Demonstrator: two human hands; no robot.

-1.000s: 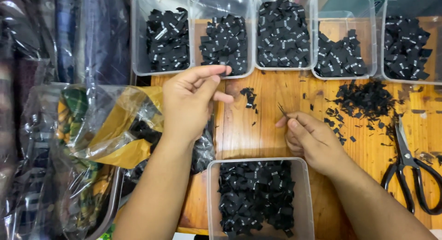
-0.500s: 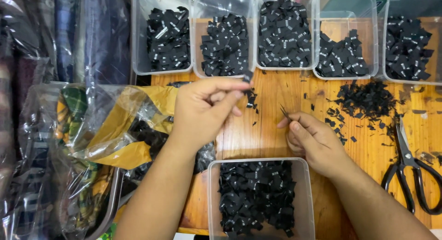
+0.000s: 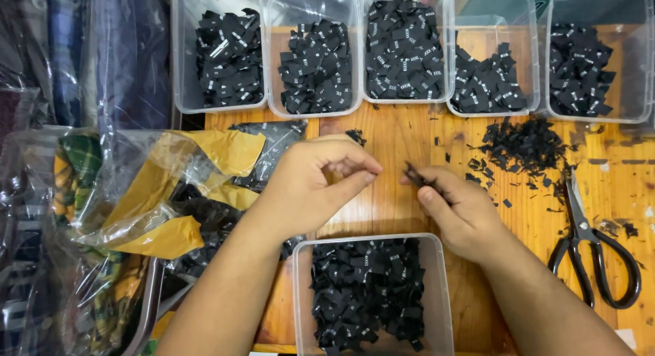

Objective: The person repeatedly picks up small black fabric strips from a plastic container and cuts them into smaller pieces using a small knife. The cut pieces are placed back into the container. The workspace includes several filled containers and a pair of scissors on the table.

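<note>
A big wooden table (image 3: pixel 396 158) carries everything. On its left side lie clear plastic bags (image 3: pixel 102 212) with folded clothes inside, some yellow, some green check.

Along the far edge stand five clear tubs (image 3: pixel 266 107) in a row, each holding small black cloth tags with white marks. One more tub (image 3: pixel 437 288) sits at the near edge, just under the two hands, and it is nearly full of the same tags.

Black scissors (image 3: pixel 593 253) lie flat on the right, well apart from the hands. Just beyond them is a heap of tiny black scraps (image 3: pixel 525 141).

The left hand (image 3: pixel 307 185) is over the middle of the table. Its fingers are curled in and its thumb meets the fingertips. It may pinch something small, but I cannot tell.

The right hand (image 3: pixel 464 212) is just beside it. Its thumb and first finger are pinched on a small black tag (image 3: pixel 413 173), held up a little above the wood.

To do this well, I think the tag should be held by its edge only, so the white mark shows. The hands should stay low over the table, so a dropped tag stays close.
</note>
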